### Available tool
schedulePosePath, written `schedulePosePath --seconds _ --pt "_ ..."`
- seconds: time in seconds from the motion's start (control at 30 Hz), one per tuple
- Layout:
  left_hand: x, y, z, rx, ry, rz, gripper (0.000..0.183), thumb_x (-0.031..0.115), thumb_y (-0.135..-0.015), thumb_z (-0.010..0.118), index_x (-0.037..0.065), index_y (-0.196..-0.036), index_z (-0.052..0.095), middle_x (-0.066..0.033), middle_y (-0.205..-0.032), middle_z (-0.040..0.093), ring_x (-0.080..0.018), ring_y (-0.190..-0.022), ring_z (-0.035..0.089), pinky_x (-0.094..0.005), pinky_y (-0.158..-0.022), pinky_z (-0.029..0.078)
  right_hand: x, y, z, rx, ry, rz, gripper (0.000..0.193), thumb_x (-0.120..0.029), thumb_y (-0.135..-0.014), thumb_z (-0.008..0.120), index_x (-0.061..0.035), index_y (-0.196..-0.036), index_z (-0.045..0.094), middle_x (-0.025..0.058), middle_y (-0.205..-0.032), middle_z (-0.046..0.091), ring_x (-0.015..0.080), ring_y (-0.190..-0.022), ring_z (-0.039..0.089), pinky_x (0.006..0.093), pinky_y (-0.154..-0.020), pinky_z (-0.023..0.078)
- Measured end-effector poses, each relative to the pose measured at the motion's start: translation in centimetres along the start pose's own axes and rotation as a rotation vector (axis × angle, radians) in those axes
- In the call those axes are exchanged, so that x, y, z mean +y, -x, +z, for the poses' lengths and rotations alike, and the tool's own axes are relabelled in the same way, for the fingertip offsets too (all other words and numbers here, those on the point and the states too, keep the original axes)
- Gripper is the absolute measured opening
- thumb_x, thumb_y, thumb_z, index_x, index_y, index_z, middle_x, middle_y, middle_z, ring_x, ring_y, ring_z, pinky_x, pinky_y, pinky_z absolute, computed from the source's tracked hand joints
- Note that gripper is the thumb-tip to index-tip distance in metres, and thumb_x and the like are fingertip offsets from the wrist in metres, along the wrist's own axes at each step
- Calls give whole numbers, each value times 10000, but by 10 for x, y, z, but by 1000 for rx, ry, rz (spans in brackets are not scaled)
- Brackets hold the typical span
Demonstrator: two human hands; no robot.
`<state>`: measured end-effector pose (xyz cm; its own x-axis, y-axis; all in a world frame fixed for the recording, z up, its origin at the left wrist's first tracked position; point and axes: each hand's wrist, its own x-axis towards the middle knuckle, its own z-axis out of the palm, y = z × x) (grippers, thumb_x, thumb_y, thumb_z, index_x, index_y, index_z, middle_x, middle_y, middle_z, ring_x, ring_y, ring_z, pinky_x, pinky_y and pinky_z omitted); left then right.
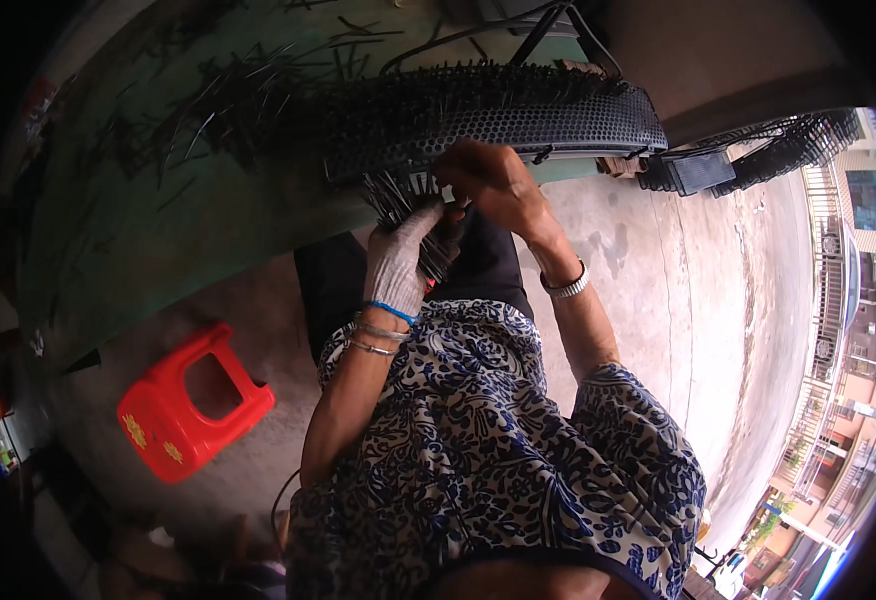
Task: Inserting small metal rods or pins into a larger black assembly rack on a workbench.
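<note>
My left hand [396, 255], in a pale knit glove, is closed around a bundle of thin dark rods [382, 200] that stick out above and below the fist. Just right of the bundle is my bare right hand [498, 190], fingers curled together at the front edge of a long black perforated rack [578, 128]. Whatever the right fingertips hold, if anything, is hidden. Many short dark rods [458, 92] stand packed in rows along the rack's far part. The rack lies at the edge of a green-topped table.
More loose dark rods [248, 95] are scattered over the green table [88, 250] at the left. A red plastic stool [173, 400] lies on its side on the floor. Dark wire-like racks [798, 150] sit at the far right, near a railing [828, 260].
</note>
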<state>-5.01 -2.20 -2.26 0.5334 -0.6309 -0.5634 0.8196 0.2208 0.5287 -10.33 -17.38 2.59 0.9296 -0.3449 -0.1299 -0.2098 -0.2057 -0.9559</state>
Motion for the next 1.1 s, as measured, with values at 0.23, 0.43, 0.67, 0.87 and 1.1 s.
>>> schedulePosePath --seconds 0.23,0.43,0.67,0.87,1.1 --pt "9 -3 -1 43 29 -22 202 108 -846 705 12 -1018 659 -123 -901 716 -208 -720 696 -301 -593 562 0 -15 -2 649 414 -431 50 -45 -918 596 4 -919 594 80 -719 625 121 -582 617 268 -541 475" --pt "4 1 0 47 7 41 161 116 -859 691 -3 -965 665 -114 -796 702 -174 -589 655 -277 -510 529 11 -41 1 723 478 -579 36 -10 -896 612 -15 -911 580 76 -657 578 128 -536 580 270 -502 444" --pt "7 5 -2 9 -10 39 131 107 -862 683 -11 -915 662 -116 -757 690 -151 -505 606 -266 -478 509 7 -44 -2 665 464 -557 44 -29 -896 627 -21 -932 602 76 -683 610 121 -541 577 266 -503 444" --pt "8 8 -3 30 -9 67 127 107 -867 674 -15 -900 661 -114 -751 687 -146 -493 598 -259 -464 501 7 -41 -4 594 380 -477 59 -26 -901 616 -19 -958 627 81 -744 657 107 -591 615 251 -532 468" --pt "5 7 -9 12 -4 32 131 109 -869 669 -18 -902 663 -110 -751 688 -144 -493 598 -259 -456 493 19 -44 5 609 746 -449 103 -95 -860 658 -92 -963 662 83 -812 611 219 -673 624 315 -603 499"
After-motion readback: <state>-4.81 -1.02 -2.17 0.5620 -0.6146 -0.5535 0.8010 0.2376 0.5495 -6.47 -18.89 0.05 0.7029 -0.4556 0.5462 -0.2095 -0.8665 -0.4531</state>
